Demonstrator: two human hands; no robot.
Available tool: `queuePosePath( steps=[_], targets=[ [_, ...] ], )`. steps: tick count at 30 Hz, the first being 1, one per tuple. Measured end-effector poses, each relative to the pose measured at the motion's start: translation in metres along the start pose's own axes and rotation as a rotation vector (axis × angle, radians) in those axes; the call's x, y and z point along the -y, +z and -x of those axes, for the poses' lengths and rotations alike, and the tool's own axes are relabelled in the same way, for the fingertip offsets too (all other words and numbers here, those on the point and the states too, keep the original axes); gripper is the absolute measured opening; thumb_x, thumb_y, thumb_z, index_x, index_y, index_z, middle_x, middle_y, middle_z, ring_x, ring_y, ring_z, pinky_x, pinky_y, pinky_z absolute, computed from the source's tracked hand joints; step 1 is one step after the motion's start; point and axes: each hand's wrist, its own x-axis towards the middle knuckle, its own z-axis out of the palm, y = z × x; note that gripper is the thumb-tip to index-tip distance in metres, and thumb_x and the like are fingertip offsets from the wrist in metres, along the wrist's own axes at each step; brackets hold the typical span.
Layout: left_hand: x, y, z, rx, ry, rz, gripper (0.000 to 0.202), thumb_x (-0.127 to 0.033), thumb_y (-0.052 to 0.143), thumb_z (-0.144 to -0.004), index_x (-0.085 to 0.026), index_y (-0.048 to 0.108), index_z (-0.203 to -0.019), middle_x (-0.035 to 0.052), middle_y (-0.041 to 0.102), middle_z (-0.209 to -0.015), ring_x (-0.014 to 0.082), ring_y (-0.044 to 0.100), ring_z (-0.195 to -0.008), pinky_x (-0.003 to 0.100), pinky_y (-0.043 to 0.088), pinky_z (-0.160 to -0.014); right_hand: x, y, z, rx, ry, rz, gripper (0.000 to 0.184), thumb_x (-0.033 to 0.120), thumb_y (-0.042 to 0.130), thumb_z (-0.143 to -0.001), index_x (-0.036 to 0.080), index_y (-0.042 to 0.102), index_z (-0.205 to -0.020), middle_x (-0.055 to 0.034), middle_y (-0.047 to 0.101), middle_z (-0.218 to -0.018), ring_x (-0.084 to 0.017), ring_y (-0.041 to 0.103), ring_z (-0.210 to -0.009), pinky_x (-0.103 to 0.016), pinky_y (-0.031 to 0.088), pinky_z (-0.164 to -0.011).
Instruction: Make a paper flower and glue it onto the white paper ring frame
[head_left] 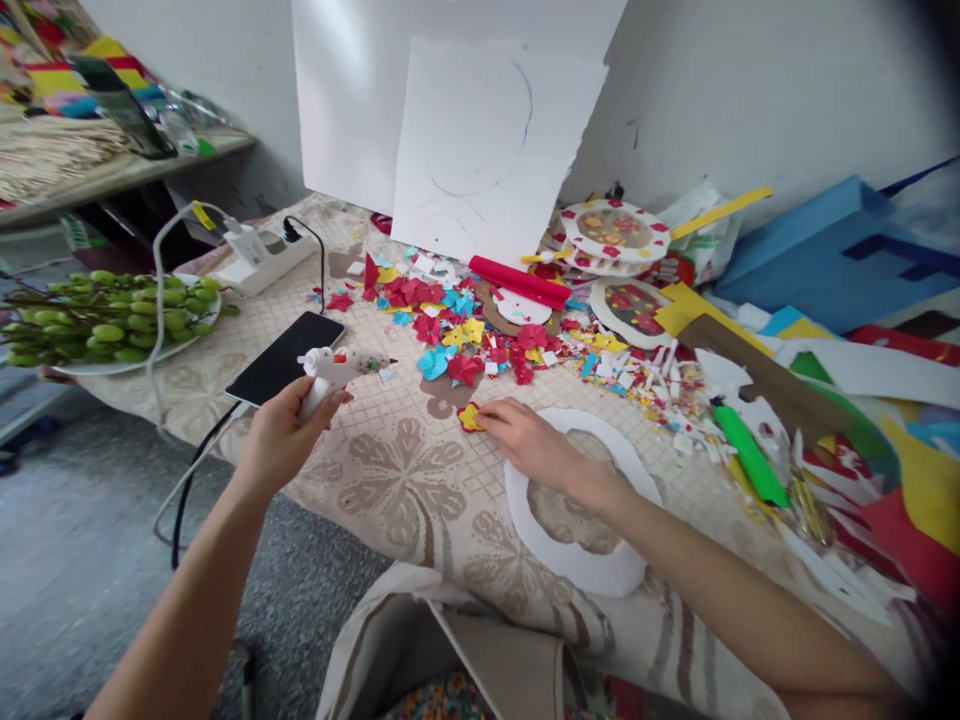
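While left hand closes round a white plastic glue gun | right hand, fingers extended, touches a small yellow-red paper cutout | nozzle held apart from cutout.

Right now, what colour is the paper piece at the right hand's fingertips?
The paper piece is yellow with red edging; the head view shows it.

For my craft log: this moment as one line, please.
left hand: holds glue gun | right hand: fingertips on yellow-red paper flower | white paper ring under wrist
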Motion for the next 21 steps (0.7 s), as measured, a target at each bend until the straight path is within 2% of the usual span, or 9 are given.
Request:
queuePosePath(
  steps=[3,6,9,13,18,21],
  targets=[
    [0.004,0.002,-0.002,-0.014,0.016,-0.019,0.028,-0.045,0.055,-0.081,-0.017,0.057,-0.087,-0.0034,0.050,-0.061,0.0108,0.040,-0.054,0.023,0.031,-0.050,0.004,0.001,0.002,0.051,-0.013,0.106,0.033,0.002,0.042,-0.086,0.014,0.060,-0.110,-0.0132,0.060,-0.111,-0.023,0.052,-0.106,-0.041,0.048,-0.090],
    [0.008,0.006,-0.004,-0.029,0.033,0.007,0.030,-0.048,0.055,-0.080,-0.019,0.057,-0.085,-0.0025,0.050,-0.060,0.0123,0.044,-0.054,0.023,0.033,-0.050,0.001,-0.001,0.003,0.017,0.010,0.000,0.039,0.000,0.040,-0.085,0.015,0.056,-0.116,-0.0123,0.058,-0.116,-0.021,0.051,-0.111,-0.039,0.047,-0.094],
    [0.011,0.009,-0.005,-0.016,0.052,0.061,0.031,-0.050,0.055,-0.081,-0.021,0.059,-0.091,0.0007,0.059,-0.071,0.0138,0.049,-0.058,0.024,0.038,-0.054,-0.003,-0.004,0.003,-0.025,0.065,-0.136,0.044,-0.001,0.039,-0.083,0.016,0.052,-0.121,-0.0103,0.058,-0.118,-0.018,0.052,-0.113,-0.038,0.045,-0.098],
    [0.011,0.010,-0.005,-0.012,0.053,0.094,0.034,-0.049,0.055,-0.080,-0.020,0.059,-0.096,0.0035,0.065,-0.084,0.0137,0.052,-0.061,0.024,0.041,-0.057,-0.005,-0.007,0.002,-0.028,0.168,-0.143,0.041,0.002,0.038,-0.085,0.016,0.051,-0.121,-0.0103,0.061,-0.112,-0.019,0.057,-0.104,-0.041,0.048,-0.092],
    [0.015,0.013,-0.004,-0.045,0.035,0.105,0.035,-0.050,0.056,-0.080,-0.019,0.059,-0.095,0.0034,0.064,-0.082,0.0141,0.052,-0.062,0.025,0.042,-0.057,-0.001,-0.010,0.000,-0.021,0.044,-0.128,0.041,0.003,0.039,-0.086,0.017,0.053,-0.122,-0.0100,0.060,-0.119,-0.019,0.055,-0.112,-0.039,0.047,-0.097],
    [0.020,0.015,-0.005,-0.102,0.026,0.135,0.035,-0.052,0.057,-0.078,-0.019,0.059,-0.091,0.0035,0.064,-0.081,0.0148,0.054,-0.063,0.025,0.043,-0.057,0.001,-0.011,0.003,-0.044,0.027,-0.098,0.044,0.005,0.039,-0.087,0.018,0.052,-0.127,-0.0118,0.057,-0.124,-0.021,0.053,-0.116,-0.041,0.047,-0.098]
  ],
)
